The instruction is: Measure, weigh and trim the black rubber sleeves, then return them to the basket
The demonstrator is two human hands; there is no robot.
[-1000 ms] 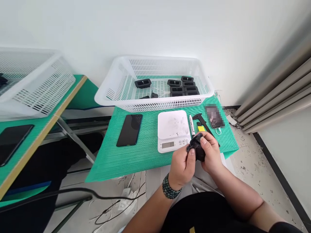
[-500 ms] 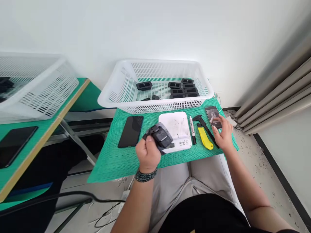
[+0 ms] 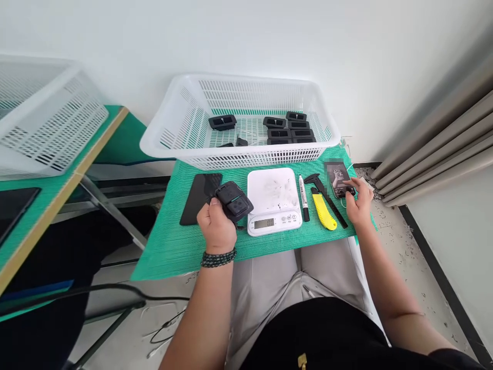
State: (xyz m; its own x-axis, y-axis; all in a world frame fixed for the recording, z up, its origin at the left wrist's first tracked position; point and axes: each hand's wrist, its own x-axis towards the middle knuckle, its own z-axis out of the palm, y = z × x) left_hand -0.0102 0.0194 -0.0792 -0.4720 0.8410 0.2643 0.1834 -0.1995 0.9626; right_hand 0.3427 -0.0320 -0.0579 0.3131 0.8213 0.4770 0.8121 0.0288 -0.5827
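Observation:
My left hand (image 3: 216, 228) is closed round the near end of a black plastic part (image 3: 235, 201), which has a rounded rectangular face and is held tilted above the table. Behind that part lies a dark phone (image 3: 194, 198). My right hand (image 3: 359, 201) is at the lower right of another phone (image 3: 339, 177) with a lit screen, thumb and forefinger apart over its edge. Between the hands a white digital scale (image 3: 273, 192) bears only dark specks. Right of it lie a marker (image 3: 303, 198), a black caliper (image 3: 331, 203) and a yellow-handled cutter (image 3: 323, 210).
A white plastic basket (image 3: 239, 160) against the wall holds several black parts (image 3: 279, 134). On the left, another table with a wooden edge (image 3: 82, 164) carries a second white basket (image 3: 57, 121) and a dark phone (image 3: 17, 208). Curtains (image 3: 435, 139) hang at the right.
My left hand has moved left with the black part, away from the scale, so the scale's display now shows. My right hand has shifted toward the lit phone's right edge. The view has shifted slightly.

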